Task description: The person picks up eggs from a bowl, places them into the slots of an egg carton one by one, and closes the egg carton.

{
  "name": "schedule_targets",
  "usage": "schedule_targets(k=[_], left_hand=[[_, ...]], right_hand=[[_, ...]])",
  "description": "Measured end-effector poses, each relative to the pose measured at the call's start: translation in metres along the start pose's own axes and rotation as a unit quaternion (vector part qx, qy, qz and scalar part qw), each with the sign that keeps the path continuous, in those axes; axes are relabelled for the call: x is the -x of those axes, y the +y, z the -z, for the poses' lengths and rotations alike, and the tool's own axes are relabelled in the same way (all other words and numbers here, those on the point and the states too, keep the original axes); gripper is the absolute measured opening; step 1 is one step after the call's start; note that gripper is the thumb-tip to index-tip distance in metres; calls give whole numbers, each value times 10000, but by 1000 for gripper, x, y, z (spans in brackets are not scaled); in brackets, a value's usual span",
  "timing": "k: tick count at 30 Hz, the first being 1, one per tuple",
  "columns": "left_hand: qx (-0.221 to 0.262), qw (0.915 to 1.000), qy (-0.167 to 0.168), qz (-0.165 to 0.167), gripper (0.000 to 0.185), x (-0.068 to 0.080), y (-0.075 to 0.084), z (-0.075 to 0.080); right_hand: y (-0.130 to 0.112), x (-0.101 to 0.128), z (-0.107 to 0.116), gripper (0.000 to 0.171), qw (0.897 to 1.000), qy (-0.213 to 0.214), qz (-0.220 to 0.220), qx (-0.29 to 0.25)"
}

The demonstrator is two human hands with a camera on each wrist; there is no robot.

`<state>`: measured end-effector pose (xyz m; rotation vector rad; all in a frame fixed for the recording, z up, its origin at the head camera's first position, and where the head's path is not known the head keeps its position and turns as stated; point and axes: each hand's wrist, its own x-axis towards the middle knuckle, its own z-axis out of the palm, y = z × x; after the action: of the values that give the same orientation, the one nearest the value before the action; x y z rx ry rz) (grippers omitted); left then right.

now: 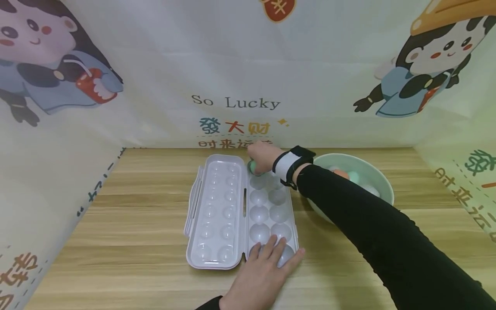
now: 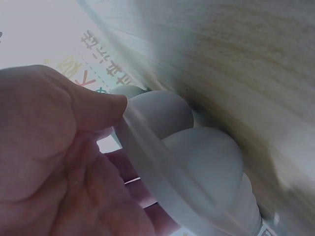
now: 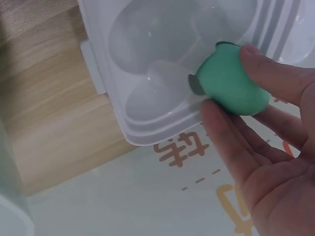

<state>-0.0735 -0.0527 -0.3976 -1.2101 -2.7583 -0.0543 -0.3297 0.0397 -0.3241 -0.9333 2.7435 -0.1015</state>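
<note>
A white plastic egg carton (image 1: 218,257) lies unfolded on the table, its lid half on the left and its cupped half on the right. At the near end of the cupped half my left hand (image 1: 261,269) grips the rim, with the fingers over the cups and the thumb at the outer side; the left wrist view shows that thumb on the rim (image 2: 147,155). My right hand (image 1: 266,158) pinches a green egg (image 3: 231,81) between thumb and fingers at the far left cup. The egg's lower end sits in that cup. The other visible cups hold nothing.
A pale green bowl (image 1: 381,172) with several eggs, one orange (image 1: 341,173) and one green (image 1: 353,177), stands right of the carton, partly behind my right forearm. A printed cloth (image 1: 166,86) hangs along the table's back and sides.
</note>
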Motion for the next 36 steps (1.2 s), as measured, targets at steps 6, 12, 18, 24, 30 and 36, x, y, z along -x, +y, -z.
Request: schedule_targets(k=[6,12,18,24,30,36], left_hand=[[135,9997,-213,44,91,1,0,2],[225,9983,-527,87,98,1,1,3],[157,9984,-538,98,100,1,1,3],[380,9963,-757,114,103,-1,-1,3],[401,9961,-786,92,103,-1,-2,4],[347,9982,-495,51,100,0,-3,3]], right_hand=[[0,-4,-3,21,9999,-115,-55,69],[1,-7,-5,31,9995,-263,-154,-29],[-3,-9,-3,42,9991,-341,-236,95],[-4,-13,-2,43,9987,-370,-226,253],[-6,-13,-1,43,9982,-406,-280,345],[0,-14,-1,41,9986,-430,-197,229]])
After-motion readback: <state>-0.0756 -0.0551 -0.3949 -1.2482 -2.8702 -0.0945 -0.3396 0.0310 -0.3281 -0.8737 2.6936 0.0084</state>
